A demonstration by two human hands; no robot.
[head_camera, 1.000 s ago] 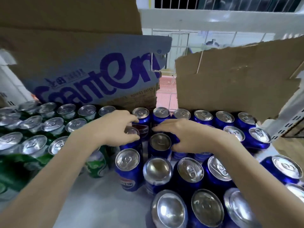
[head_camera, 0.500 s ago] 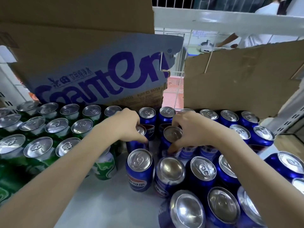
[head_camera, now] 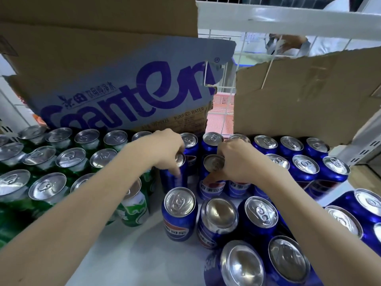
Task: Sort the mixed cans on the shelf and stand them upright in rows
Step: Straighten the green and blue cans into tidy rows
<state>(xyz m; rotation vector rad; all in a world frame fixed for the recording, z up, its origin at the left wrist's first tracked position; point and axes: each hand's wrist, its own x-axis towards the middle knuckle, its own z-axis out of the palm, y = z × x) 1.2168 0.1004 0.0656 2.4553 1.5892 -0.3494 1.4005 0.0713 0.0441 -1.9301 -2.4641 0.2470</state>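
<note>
Mid-sort, the left hand (head_camera: 165, 150) grips a blue can (head_camera: 174, 174) while the right hand (head_camera: 237, 162) grips its neighbour (head_camera: 212, 176) at three o'clock; next, probably seating both upright in the blue rows.

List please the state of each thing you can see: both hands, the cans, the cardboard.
Left hand: fingers curled round a blue metal can, upright.
Right hand: grips another blue metal can, upright.
Green metal cans: upright, in rows on the left.
Other blue cans: upright, on the right.
Printed cardboard box: torn edge, behind the cans.
Plain brown cardboard sheet: torn, standing.
</note>
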